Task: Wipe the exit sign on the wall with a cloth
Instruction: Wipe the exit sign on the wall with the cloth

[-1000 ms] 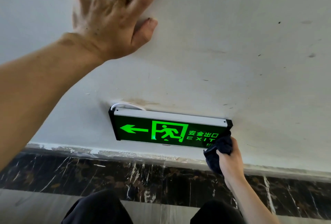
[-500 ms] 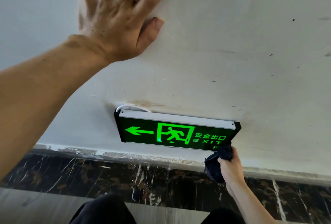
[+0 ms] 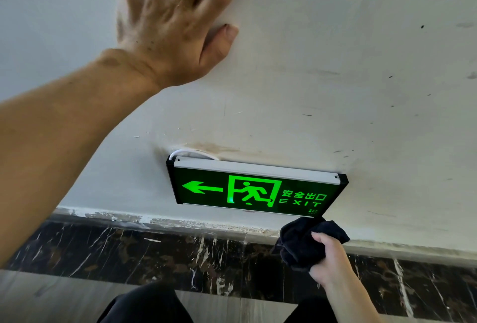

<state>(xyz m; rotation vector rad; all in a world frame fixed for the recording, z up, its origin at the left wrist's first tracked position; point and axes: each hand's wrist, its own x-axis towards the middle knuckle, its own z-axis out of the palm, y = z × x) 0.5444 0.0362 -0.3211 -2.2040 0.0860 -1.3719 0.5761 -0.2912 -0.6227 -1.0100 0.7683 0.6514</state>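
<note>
A lit green exit sign (image 3: 255, 188) with an arrow, a running figure and the word EXIT is fixed low on the white wall (image 3: 335, 77). My right hand (image 3: 333, 260) grips a bunched dark cloth (image 3: 302, 242) just below the sign's lower right corner, with the cloth's top touching that corner. My left hand (image 3: 175, 20) lies flat against the wall well above and left of the sign, fingers spread and holding nothing.
A dark marble skirting (image 3: 180, 250) runs along the wall's foot, with chipped paint above it. A white cable (image 3: 191, 153) loops out behind the sign's top left. My dark-trousered knees (image 3: 147, 304) show at the bottom edge above a pale floor.
My right hand with the cloth has slid down off the sign's right end to just under its lower corner. The left hand has stayed on the wall.
</note>
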